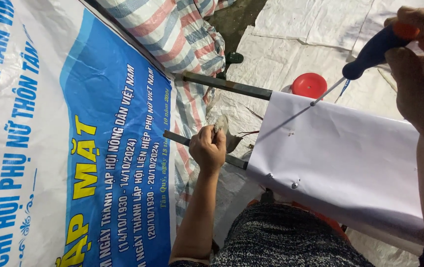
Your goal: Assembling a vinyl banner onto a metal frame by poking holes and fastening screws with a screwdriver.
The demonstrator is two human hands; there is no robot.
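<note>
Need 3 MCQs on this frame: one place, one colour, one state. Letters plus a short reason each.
1. Where does the tip of the screwdriver rest?
A. on the white sheet
B. on the blue banner
C. on the red lid

2. What colour is the screwdriver handle?
A. green with a yellow end
B. dark blue with an orange end
C. all black

3. How is the left hand?
A. flat and open on the banner
B. closed around a small crumpled grey rag, by the metal bar
C. holding the red lid

Answers:
1 A, the shaft comes down onto the sheet's upper edge, near the red lid but not on it.
2 B, the handle in the right hand is dark blue with an orange end.
3 B, the fingers are curled over the rag.
</note>
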